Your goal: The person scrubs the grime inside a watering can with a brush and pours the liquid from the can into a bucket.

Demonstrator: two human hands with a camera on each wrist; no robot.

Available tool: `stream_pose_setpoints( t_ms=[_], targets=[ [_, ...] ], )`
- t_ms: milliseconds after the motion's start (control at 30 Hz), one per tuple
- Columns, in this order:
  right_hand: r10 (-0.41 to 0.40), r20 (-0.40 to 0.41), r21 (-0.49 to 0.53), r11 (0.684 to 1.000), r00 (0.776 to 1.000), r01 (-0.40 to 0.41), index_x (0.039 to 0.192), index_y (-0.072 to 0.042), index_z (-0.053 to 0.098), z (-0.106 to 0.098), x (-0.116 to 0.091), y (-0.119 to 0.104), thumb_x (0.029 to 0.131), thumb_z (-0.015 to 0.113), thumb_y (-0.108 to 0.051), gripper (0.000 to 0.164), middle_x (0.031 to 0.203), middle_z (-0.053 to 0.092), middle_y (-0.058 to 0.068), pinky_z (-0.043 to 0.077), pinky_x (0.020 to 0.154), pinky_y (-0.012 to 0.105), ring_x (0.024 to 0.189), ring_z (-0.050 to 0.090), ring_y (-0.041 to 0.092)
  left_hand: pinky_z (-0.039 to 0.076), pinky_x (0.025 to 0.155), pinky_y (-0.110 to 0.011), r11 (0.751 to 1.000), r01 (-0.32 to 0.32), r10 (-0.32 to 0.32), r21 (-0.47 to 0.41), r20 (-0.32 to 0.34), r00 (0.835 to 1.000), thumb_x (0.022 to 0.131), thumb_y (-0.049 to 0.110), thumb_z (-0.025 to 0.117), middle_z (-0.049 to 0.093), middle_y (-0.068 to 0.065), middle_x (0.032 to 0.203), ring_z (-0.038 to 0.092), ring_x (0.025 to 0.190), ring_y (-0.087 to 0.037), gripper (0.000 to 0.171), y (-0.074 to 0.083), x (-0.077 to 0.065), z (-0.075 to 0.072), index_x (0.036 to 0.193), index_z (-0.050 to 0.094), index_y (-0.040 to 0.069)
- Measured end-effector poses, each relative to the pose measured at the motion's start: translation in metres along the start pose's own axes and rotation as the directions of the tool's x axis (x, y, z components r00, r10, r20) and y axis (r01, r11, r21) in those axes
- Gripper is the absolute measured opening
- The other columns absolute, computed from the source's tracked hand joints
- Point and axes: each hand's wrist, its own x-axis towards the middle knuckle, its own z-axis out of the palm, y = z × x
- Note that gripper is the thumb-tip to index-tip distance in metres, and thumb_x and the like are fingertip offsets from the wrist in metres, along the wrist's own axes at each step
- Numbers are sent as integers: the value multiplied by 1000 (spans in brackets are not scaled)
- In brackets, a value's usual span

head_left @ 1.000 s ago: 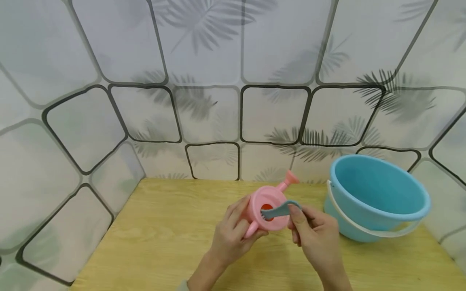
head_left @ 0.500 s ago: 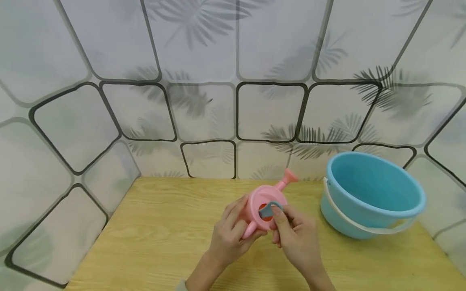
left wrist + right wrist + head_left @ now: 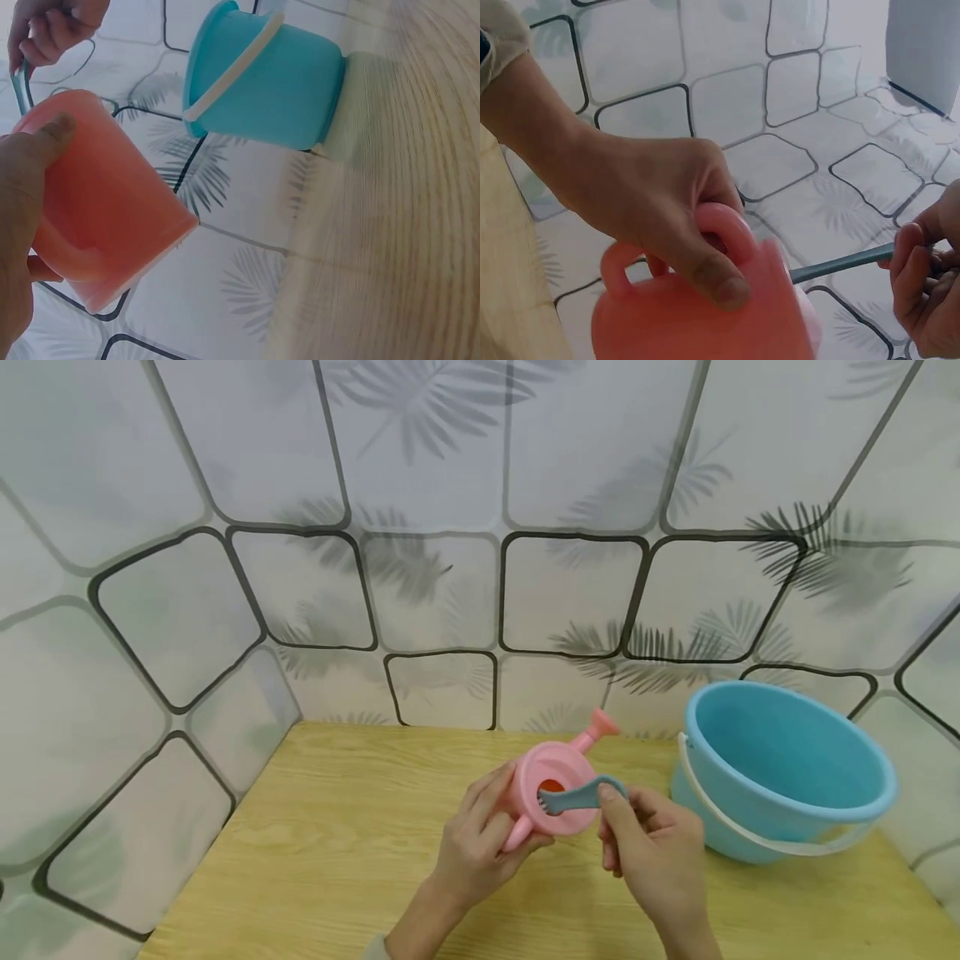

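My left hand [image 3: 480,835] grips a small pink toy watering can [image 3: 528,768], its rose pointing away to the upper right. Its top opening tilts toward the head camera and shows orange-red inside. In the left wrist view the left thumb presses on the can's side. My right hand [image 3: 656,847] pinches the rounded end of a small blue-grey fork [image 3: 581,795] between thumb and fingers. The fork's short pale prongs lie at the opening. In the right wrist view, the fork handle [image 3: 844,265] runs straight from the can's mouth to the right fingers.
A light blue bucket [image 3: 750,827] with a white handle [image 3: 757,837] stands on the wooden table [image 3: 337,827], right of the hands. Patterned wall covering [image 3: 427,593] rises behind the table and along its sides.
Half a second ago the right hand moved left and the fork went deeper into the can's opening. Now it is drawn back right, prongs showing again. The left hand keeps the can nearly still.
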Motion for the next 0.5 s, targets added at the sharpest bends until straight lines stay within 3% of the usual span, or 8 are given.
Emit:
stream_pose_setpoints(
  t_ms=[133, 267, 367, 500],
  targets=[
    [-1, 130, -168, 985, 991, 23, 66, -6, 56, -15, 4, 2, 96, 56, -14, 31, 45, 47, -2, 37, 30, 24, 34, 44, 10, 58, 73, -32, 1000, -2, 2, 4, 15, 1000, 84, 35, 71, 62, -30, 110, 64, 92, -39, 48, 2, 0, 1, 57, 42, 8],
    [91, 258, -263, 965, 962, -21, 73, -9, 59, -26, 9, 5, 99, 49, -23, 32, 53, 51, -2, 40, 33, 25, 36, 46, 12, 58, 73, -32, 1000, -16, 15, 17, 36, 999, 84, 37, 70, 62, -30, 110, 64, 94, -40, 48, 2, -1, 1, 58, 43, 8],
    [100, 310, -233, 972, 945, -26, 76, -7, 60, -33, 11, 6, 101, 46, -22, 31, 57, 53, 1, 41, 34, 26, 38, 47, 13, 58, 74, -33, 1000, -16, 16, 9, 41, 999, 83, 36, 72, 62, -30, 111, 64, 95, -41, 48, 2, -1, 1, 58, 43, 8],
    [36, 296, -94, 996, 955, -8, 78, -1, 58, -35, 11, 6, 100, 45, -11, 28, 56, 51, 5, 38, 30, 25, 36, 44, 13, 58, 74, -34, 1000, -10, 10, 3, 21, 1000, 80, 35, 75, 61, -31, 111, 64, 95, -41, 49, 0, -1, 1, 57, 42, 7]
  ],
)
